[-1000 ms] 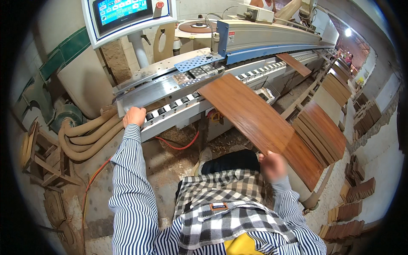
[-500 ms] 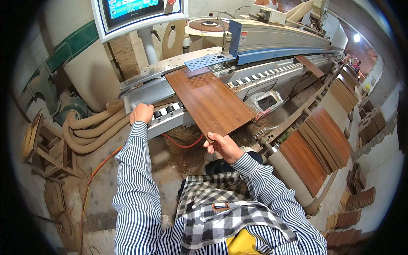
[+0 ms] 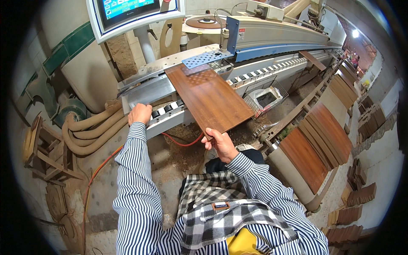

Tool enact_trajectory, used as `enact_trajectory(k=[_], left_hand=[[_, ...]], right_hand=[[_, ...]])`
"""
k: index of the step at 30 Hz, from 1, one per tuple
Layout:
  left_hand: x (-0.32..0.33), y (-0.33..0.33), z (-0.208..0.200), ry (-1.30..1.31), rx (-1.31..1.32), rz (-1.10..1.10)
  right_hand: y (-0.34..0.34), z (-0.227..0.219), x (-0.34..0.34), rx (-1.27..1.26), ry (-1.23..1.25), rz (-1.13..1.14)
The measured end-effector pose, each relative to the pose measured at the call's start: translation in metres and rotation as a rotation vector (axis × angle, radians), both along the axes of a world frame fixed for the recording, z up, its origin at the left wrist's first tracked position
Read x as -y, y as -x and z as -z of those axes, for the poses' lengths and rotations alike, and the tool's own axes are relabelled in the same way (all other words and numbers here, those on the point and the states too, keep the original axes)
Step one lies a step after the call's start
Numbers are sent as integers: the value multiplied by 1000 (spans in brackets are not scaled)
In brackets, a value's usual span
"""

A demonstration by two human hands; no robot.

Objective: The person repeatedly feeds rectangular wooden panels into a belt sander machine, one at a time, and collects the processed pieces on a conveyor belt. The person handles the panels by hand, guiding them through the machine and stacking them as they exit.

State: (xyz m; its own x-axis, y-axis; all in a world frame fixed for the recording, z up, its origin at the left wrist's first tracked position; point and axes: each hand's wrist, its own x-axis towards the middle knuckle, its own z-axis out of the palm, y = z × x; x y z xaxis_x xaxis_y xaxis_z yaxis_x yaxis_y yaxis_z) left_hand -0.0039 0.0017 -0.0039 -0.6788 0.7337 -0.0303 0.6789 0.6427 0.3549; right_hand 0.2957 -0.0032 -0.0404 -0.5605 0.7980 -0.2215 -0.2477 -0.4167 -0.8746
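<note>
A brown wood-grain panel (image 3: pixel 212 100) lies across the roller track of a long machine, its far end under a blue perforated plate (image 3: pixel 203 59). My right hand (image 3: pixel 221 143) pinches the panel's near corner, thumb on top and fingers curled below. To the left, my left hand (image 3: pixel 140 114) rests on the machine's end, beside the black and white rollers (image 3: pixel 168 109). Its fingers are curled over the edge, and their tips are hidden from view.
A control screen (image 3: pixel 129 10) stands at the upper left, with thick hoses (image 3: pixel 91 131) and a wooden stool (image 3: pixel 49 148) below. On the right, a conveyor carries several brown panels (image 3: pixel 301 159). A wire basket (image 3: pixel 265 100) hangs beside the track. Another panel (image 3: pixel 312 60) sits farther along.
The view has shifted slightly. My right hand keeps its grip on the panel's corner, and my left hand stays at the machine's end. The farther panel has moved a little along the track.
</note>
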Motion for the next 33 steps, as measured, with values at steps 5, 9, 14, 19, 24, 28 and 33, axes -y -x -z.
enact_trajectory(k=[5,9,14,19,24,28,33], left_hand=[[0,-1,0,4,-17,8],[1,-2,-1,1,-29,10],[1,-2,0,-5,-34,8],[0,-1,0,12,-35,6],[1,-5,-5,11,-23,6],[1,-7,-7,1,-31,-19],[0,0,3,-38,-18,15]], right_hand=[[-12,2,-14,3,9,75],[-27,4,-31,-9,-6,147],[-53,3,-57,25,-33,241],[-79,7,-90,44,-55,328],[-107,6,-108,113,-27,457],[-153,21,-95,-12,19,463],[-275,105,-15,299,-77,900]])
